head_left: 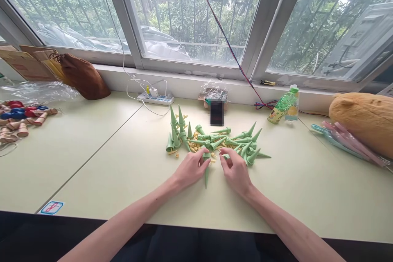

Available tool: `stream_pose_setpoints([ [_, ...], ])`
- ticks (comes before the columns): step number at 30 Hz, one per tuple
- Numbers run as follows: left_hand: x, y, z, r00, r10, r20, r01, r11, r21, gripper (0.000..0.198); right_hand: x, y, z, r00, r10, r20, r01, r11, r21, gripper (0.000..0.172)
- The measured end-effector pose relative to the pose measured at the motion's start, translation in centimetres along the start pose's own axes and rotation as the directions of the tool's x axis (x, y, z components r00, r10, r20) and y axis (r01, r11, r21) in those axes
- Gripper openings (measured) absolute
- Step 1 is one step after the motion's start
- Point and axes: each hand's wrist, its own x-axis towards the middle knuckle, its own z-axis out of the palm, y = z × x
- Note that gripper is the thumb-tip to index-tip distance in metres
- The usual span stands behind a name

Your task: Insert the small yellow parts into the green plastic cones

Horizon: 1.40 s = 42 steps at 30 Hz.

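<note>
My left hand [193,168] is closed around a green plastic watering spike [206,178] near its wide end, with the tip pointing down toward me. A small yellow valve piece [213,161] juts from that spike's side. To the right, my right hand [236,168] has its thumb and forefinger curved and apart, with no held thing visible between them. Just beyond both hands lies a pile of green spikes [215,143] mixed with small yellow pieces [195,146]. Several spikes stand upright with yellow pieces attached, such as the tall spike [181,119] at the pile's left.
A blurred dark object [216,113] stands behind the pile. Toward the window are a power strip [156,98] and a green drink bottle [280,106]. Wooden toys [23,128] and a brown bag [82,77] sit left; a plush toy [364,120] lies right.
</note>
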Motion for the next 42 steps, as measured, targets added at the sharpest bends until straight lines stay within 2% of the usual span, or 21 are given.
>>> stream_pose_setpoints([
  [10, 0.0, 0.1, -0.2, 0.999, 0.030, -0.014, -0.028, 0.985, 0.169, 0.027, 0.1, 0.5, 0.1, 0.980, -0.109, 0.167, 0.115, 0.993, -0.029, 0.035],
  [20, 0.0, 0.1, -0.3, 0.993, 0.077, -0.091, -0.068, 0.993, 0.100, 0.024, 0.0, 0.8, 0.1, 0.958, -0.132, 0.254, 0.139, 0.990, -0.010, 0.046],
  [32, 0.1, 0.0, -0.3, 0.992, 0.111, -0.053, -0.104, 0.987, 0.122, 0.023, 0.1, 1.0, 0.1, 0.968, -0.135, 0.212, 0.150, 0.987, -0.056, 0.027],
  [42, 0.0, 0.0, -0.3, 0.991, 0.122, -0.054, -0.115, 0.986, 0.122, 0.023, 0.3, 1.3, 0.2, 0.977, -0.130, 0.168, 0.148, 0.984, -0.101, 0.030],
])
